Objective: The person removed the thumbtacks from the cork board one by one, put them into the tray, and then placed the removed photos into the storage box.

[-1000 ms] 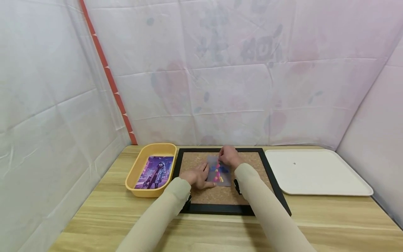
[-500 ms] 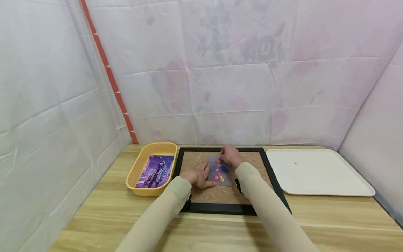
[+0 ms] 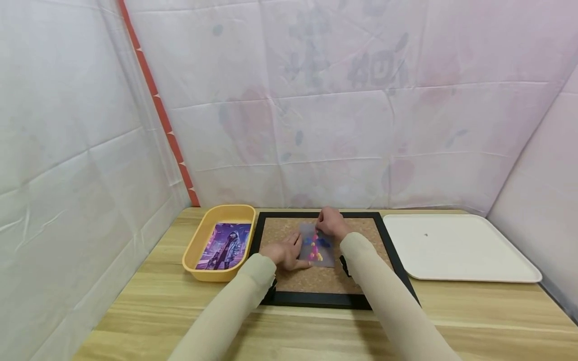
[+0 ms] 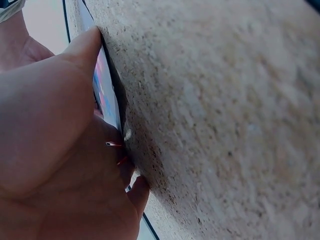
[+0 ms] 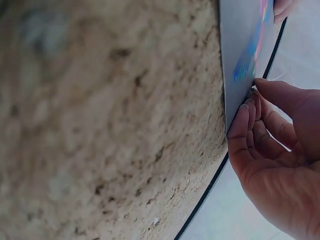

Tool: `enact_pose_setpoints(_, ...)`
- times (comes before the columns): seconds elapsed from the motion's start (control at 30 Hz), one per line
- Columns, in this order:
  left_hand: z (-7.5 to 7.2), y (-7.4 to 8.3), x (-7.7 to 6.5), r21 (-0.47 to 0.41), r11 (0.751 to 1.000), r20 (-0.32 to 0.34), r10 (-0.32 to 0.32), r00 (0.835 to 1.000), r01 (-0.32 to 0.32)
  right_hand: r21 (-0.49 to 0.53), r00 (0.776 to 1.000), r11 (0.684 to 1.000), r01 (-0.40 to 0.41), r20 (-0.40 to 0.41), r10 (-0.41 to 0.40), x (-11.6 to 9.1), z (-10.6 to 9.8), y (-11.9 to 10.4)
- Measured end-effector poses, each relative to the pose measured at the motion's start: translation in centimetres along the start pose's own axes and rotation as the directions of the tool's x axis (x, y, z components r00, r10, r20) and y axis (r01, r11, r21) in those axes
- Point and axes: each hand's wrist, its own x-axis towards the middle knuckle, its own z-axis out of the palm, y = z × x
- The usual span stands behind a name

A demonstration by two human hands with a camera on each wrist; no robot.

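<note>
A grey print with a pink, blue and yellow design lies on the cork board in its black frame. My left hand is spread over the print's left side, thumb at its lower edge and fingers reaching towards its upper left. In the left wrist view the palm arches over the cork. My right hand is at the print's upper edge with curled fingers. In the right wrist view its thumb and fingertips pinch a tiny dark pin-like thing against the print; the fingers mostly hide it.
Left of the board stands a yellow tray holding a purple picture of a hooded figure. To the right lies a white tray with a tiny dark speck-like thing on it. White sheeting hangs behind the wooden table.
Both hands stay in place on the print. The whole head view has shifted slightly to the right.
</note>
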Motion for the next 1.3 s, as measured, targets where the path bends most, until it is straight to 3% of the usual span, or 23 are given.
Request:
enact_pose_setpoints(0.27,-0.3,0.2,-0.2,0.002,1.000,-0.014,0.002,1.000,-0.002,0.011,0.999,0.999,0.042,0.011,-0.042,0.4,-0.3,0.5)
enact_pose_setpoints(0.57,-1.2,0.7,-1.7,-0.008,1.000,-0.036,0.015,0.999,-0.015,0.042,0.999,0.998,0.048,0.014,-0.049,0.3,-0.6,0.8)
enact_pose_setpoints(1.07,-1.2,0.5,-1.9,-0.025,1.000,-0.037,0.018,0.999,-0.018,0.055,0.999,0.997,0.052,-0.012,-0.052,0.0,-0.5,0.9)
enact_pose_setpoints(1.3,-0.9,0.4,-1.7,-0.030,0.999,-0.038,0.014,0.999,-0.015,0.095,1.000,0.995,0.010,0.004,-0.011,-0.1,-0.3,1.1)
